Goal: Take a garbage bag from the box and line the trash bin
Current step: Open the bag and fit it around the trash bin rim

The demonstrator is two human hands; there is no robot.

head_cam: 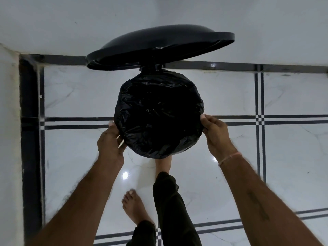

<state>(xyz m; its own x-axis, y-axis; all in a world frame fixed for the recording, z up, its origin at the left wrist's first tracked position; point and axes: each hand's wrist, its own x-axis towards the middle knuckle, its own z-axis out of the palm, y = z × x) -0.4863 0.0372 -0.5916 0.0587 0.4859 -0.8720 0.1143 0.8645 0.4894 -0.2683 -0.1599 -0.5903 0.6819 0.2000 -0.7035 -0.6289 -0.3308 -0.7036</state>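
— Over the bin's mouth, the garbage bag (158, 112) is already spread and folded down around the rim. Left hand (111, 142) and right hand (215, 133) sit on opposite sides, fingers (204, 118) closed, pinching the plastic at the edge.

— What could spoil it?

— Pulling down too hard on one side could drag the far edge off the rim, or split the thin film. One foot (164, 163) reaches under the bin; I'd guess it holds a pedal, though that part is hidden. If it lifts, the raised lid (159, 45) could drop onto the hands.

— And the box?

— Not visible. Only tiled floor (292, 157) around.
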